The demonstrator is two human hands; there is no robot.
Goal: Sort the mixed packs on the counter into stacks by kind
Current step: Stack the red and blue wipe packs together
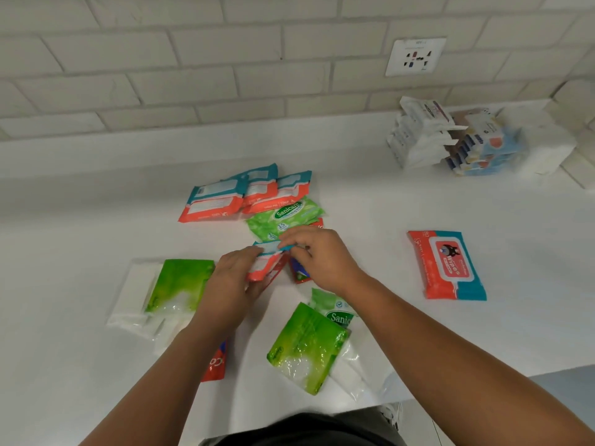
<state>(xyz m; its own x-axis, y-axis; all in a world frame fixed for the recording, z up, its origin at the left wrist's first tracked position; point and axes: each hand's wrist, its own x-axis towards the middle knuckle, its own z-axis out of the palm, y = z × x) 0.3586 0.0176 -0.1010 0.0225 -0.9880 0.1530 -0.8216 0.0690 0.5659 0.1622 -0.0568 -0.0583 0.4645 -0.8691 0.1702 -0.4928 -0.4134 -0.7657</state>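
Both hands, left hand [230, 278] and right hand [317, 255], gripped one orange-and-teal pack [267, 263] at centre frame, white counter [96, 194], sorted stacks [450, 140] stood upper right, green packs [180, 284] lay lower left

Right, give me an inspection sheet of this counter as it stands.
Surface: white counter, packs scattered over its middle.
Job's things: three orange-and-teal packs overlapping at the back; a Sanicare pack just in front of them; green-and-clear packs at left and near the front edge; large wipes pack alone at right.
Clutter: stacked packs at the far right by the wall.
Hands: left hand and right hand both hold one orange-and-teal pack.
Cables: nothing seen.
Surroundings: pale brick-tile wall with a socket plate.
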